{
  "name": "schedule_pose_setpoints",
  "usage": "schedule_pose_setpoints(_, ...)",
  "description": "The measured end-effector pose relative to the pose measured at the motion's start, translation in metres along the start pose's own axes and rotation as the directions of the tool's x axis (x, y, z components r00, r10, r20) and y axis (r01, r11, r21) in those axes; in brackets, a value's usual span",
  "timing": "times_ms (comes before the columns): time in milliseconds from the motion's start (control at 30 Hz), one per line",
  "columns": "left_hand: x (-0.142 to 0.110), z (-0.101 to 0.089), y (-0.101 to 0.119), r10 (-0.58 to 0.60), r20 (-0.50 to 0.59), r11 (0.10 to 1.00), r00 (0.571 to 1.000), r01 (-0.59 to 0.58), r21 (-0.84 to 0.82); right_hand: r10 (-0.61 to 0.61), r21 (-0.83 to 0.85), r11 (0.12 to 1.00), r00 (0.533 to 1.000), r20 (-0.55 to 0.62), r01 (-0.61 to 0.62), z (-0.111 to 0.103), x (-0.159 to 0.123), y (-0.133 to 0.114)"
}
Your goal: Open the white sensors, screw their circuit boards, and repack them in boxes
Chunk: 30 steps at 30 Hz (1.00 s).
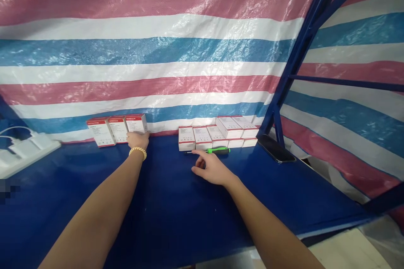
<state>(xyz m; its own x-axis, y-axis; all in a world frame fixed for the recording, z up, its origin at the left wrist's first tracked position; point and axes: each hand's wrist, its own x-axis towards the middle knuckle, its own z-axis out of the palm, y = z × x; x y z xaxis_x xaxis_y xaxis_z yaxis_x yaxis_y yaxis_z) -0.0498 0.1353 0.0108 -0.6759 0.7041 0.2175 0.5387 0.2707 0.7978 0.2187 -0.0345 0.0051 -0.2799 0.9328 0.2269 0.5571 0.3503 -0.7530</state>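
Note:
At the back left, several small red-and-white cartons stand upright in a row: a left carton point(102, 133), a middle carton point(117, 130) and a right carton point(136, 123). My left hand point(138, 139) is closed around the lower part of the right carton; its fingertips are partly hidden. A beaded bracelet point(138, 152) circles that wrist. My right hand point(210, 167) hovers with its index finger stretched out and thumb apart, holding nothing. Just beyond it lies a screwdriver with a green and black handle point(219, 150), its shaft partly covered by my index finger.
More white cartons point(186, 138) lie in a row behind the screwdriver, with two stacked cartons point(229, 127) on top at right. A phone point(276, 148) lies by the blue frame post point(277, 96). A power strip point(47, 151) with plugged-in chargers sits on the blue table point(170, 218) at left.

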Motion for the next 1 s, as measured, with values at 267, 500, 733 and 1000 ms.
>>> schedule_pose_setpoints(267,-0.008,-0.016,-0.007,-0.021,0.123,0.996,0.992,0.011,0.085,-0.001,-0.027,1.000,0.997,-0.071,-0.001,-0.006,0.003,0.003)
schedule_pose_setpoints(500,-0.043,-0.048,-0.022,0.079,0.351,0.991,0.933,-0.110,0.070,0.039,-0.146,0.986,0.959,-0.280,-0.083,-0.012,0.010,0.019)
schedule_pose_setpoints(733,-0.086,-0.059,-0.010,0.183,0.521,0.977,0.833,-0.214,0.000,0.101,-0.191,0.965,0.928,-0.358,-0.179,-0.007,0.016,0.023)
schedule_pose_setpoints(1000,-0.126,-0.008,0.046,0.195,0.532,0.973,0.824,-0.229,-0.003,0.071,-0.243,0.957,0.939,-0.335,-0.159,-0.008,0.014,0.028)
